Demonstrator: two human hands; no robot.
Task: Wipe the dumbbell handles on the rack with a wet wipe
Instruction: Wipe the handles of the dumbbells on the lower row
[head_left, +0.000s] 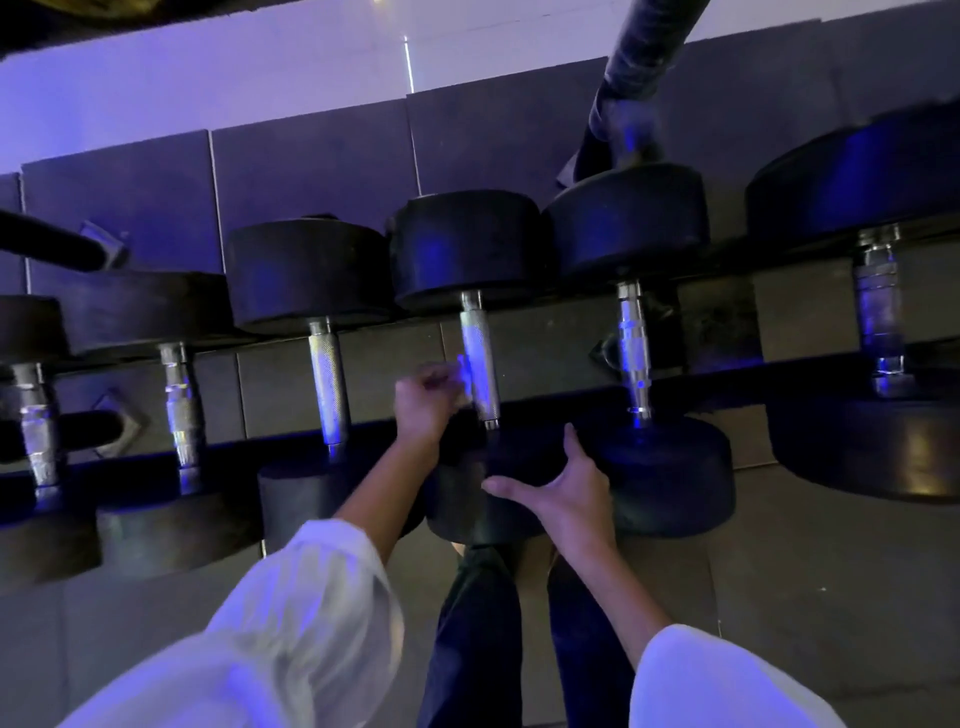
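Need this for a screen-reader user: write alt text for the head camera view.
A person's left hand holds a blurred wet wipe at the metal handle of a black dumbbell, one of a row on a rack. Their right hand is open beside that dumbbell's near weight head, all under dim blue light.

Six dumbbells (306, 275) lie side by side along the rack (556, 400), each crossing from the far rail to the near rail with its heads outside the rails. The left hand (423, 402) holds the wet wipe (460, 366) against the left side of the fourth handle (480, 348) from the rack's left end, close to the near rail. The right hand (569, 491) sits at that dumbbell's near head (467, 512), just left of the right neighbour (675, 478).
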